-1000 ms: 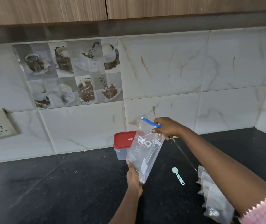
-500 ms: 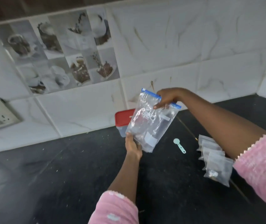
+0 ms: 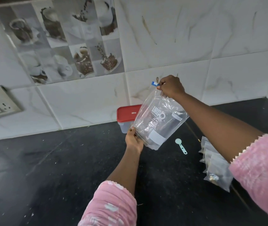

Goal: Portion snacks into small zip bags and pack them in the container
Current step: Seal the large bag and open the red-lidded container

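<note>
- Two hands of mine hold one clear zip bag (image 3: 160, 123) in the air, tilted, just in front and to the right of the red-lidded container (image 3: 127, 112).
- My left hand (image 3: 134, 141) pinches the bag's lower left edge, thumb and fingers curled on the plastic, right in front of the container.
- My right hand (image 3: 170, 86) has its fingers closed tight on the bag's top beside the blue zip strip (image 3: 154, 83), above and right of the container.
- The container stands lidded on the black countertop (image 3: 48, 160), close to the tiled wall (image 3: 211, 46).
- A pale green scoop (image 3: 180, 145) lies flat to the container's right, nearer me.
- A heap of small zip bags (image 3: 218, 175) lies farther right of the container, partly hidden by my right forearm.
- I cannot tell what the held bag contains.
</note>
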Demonstrator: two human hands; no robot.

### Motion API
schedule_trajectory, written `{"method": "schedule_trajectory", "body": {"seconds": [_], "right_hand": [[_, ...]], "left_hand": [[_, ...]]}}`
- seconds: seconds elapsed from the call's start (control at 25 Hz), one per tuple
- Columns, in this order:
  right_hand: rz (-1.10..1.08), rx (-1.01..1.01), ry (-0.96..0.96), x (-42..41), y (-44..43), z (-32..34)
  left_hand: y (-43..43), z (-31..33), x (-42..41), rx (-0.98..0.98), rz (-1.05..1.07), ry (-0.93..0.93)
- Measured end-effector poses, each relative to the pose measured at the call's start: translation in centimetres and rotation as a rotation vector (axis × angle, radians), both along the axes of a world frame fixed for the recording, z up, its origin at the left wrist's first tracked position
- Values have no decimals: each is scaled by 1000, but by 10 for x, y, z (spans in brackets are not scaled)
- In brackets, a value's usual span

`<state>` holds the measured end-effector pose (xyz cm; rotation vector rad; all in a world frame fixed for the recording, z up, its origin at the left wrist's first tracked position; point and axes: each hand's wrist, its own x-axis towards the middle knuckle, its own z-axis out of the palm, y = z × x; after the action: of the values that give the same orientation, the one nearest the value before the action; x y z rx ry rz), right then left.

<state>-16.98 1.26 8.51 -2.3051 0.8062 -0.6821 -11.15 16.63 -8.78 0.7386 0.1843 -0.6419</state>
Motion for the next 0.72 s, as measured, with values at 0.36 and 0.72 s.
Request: {"method": "schedule_trajectory", "body": {"seconds": [0.36, 0.72], "right_hand": [[276, 0, 500, -16, 14, 3], [290, 233, 444, -33, 6, 9]], "left_hand": [[3, -5, 3, 130, 95, 75], [4, -11, 12, 54, 203, 288]]}}
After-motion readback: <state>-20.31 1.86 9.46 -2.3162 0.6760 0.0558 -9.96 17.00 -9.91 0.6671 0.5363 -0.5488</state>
